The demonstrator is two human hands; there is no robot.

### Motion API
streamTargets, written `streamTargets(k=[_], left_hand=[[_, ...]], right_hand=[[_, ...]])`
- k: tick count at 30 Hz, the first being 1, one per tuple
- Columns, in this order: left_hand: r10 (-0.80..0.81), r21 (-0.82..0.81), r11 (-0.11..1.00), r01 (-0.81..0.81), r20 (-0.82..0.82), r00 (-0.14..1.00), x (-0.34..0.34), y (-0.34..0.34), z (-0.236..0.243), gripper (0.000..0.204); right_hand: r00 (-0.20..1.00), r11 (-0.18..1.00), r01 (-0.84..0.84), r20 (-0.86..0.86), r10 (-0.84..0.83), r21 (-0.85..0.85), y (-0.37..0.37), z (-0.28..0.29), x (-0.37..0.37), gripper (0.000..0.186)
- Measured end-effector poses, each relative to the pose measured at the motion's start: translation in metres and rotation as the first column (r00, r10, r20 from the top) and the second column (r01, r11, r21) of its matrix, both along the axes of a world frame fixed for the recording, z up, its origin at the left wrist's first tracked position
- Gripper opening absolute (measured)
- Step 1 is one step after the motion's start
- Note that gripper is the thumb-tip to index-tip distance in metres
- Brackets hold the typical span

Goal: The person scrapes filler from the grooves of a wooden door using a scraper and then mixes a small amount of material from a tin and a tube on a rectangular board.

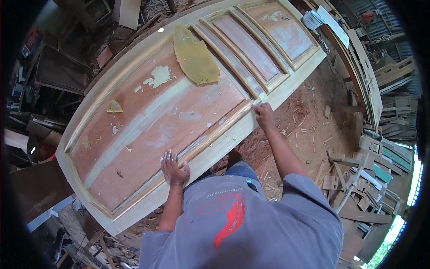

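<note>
A large wooden door lies in front of me, with raised gold-brown moulding around its recessed panels and pale filler patches. My left hand rests on the near moulding beside the big panel, fingers spread and tips smeared white. Farther right, my right hand is closed at the moulding corner where the big panel meets the narrow ones. Its fingertips press on a pale spot there; what they hold, if anything, is too small to make out. An irregular mustard-yellow sheet lies across the big panel's far right end.
A small yellow scrap sits on the big panel. A white tub stands at the door's far right corner. Wood shavings litter the dirt floor. Stacked offcuts and boards line the right side; more clutter fills the left.
</note>
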State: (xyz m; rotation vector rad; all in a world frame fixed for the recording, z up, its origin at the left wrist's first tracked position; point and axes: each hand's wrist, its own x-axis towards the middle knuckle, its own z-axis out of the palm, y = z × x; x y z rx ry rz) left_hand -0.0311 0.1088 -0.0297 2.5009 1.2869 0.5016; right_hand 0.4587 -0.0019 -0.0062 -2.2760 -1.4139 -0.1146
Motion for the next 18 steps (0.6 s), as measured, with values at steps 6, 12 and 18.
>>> streamTargets(k=[6, 12, 18], left_hand=[[0.009, -0.01, 1.0, -0.009, -0.009, 1.0, 0.001, 0.002, 0.003, 0.06], [0.006, 0.001, 1.0, -0.006, -0.003, 1.0, 0.002, 0.001, 0.004, 0.061], [0.01, 0.005, 1.0, -0.01, -0.003, 1.0, -0.001, 0.002, -0.001, 0.063]], right_hand=[[0.999, 0.997, 0.013, -0.042, -0.01, 0.077, -0.01, -0.009, 0.004, 0.025], [0.998, 0.996, 0.058, -0.005, -0.057, 0.063, -0.007, -0.019, 0.0, 0.025], [0.992, 0.988, 0.083, -0.109, -0.069, 0.128, -0.002, -0.001, 0.008, 0.021]])
